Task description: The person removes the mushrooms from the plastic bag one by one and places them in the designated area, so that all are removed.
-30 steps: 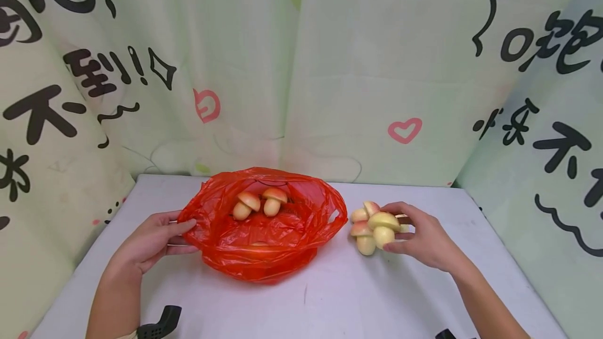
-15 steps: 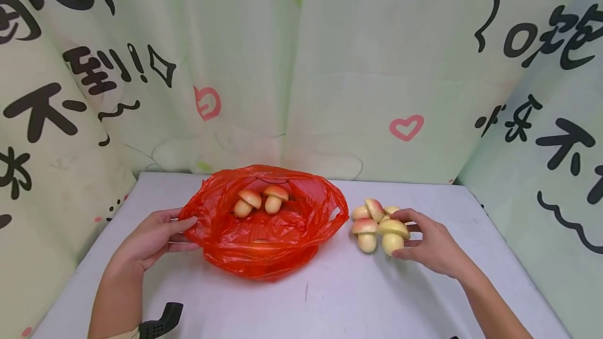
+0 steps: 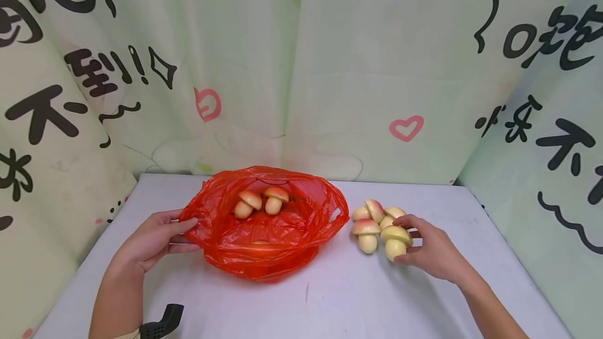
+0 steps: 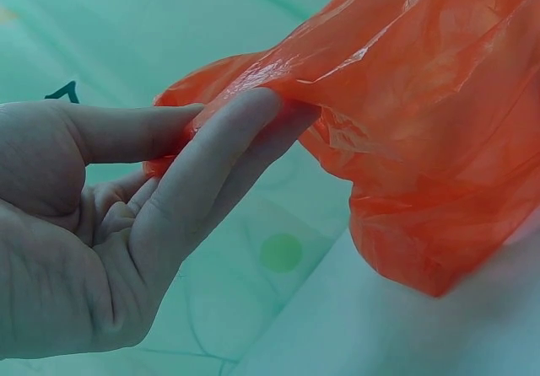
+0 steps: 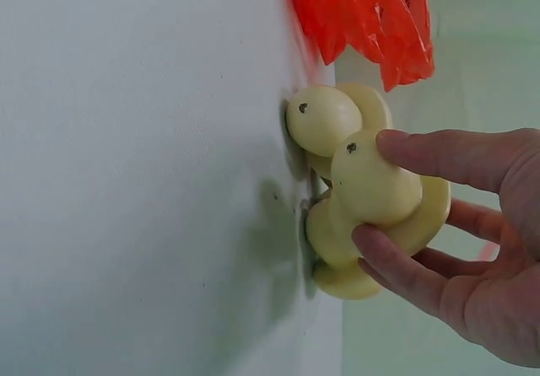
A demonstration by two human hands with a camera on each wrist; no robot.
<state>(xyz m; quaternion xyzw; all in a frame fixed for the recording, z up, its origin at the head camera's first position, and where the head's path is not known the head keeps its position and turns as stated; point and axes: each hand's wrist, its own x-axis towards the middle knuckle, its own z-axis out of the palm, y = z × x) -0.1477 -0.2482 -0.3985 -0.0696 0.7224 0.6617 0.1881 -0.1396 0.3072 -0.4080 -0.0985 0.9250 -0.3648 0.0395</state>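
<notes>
At the lower left of the head frame we see the left hand [image 3: 153,239] pinching the rim of a red plastic bag [image 3: 264,263] between thumb and fingers. The bag sits just left of centre, its mouth spread wide, and inside it we make out two toy mushrooms [image 3: 275,202] side by side near the back. At the lower right, the right hand [image 3: 431,250] grasps a pale yellow mushroom [image 3: 395,242] with thumb and fingers; we cannot tell whether it touches the white table [image 3: 306,313]. Just left of and behind it, right of the bag, we count three more mushrooms [image 3: 367,235], clustered on the table. We notice a black device [image 3: 162,322] at the left wrist, and a pale printed curtain [image 3: 339,67] fills the upper frame.
</notes>
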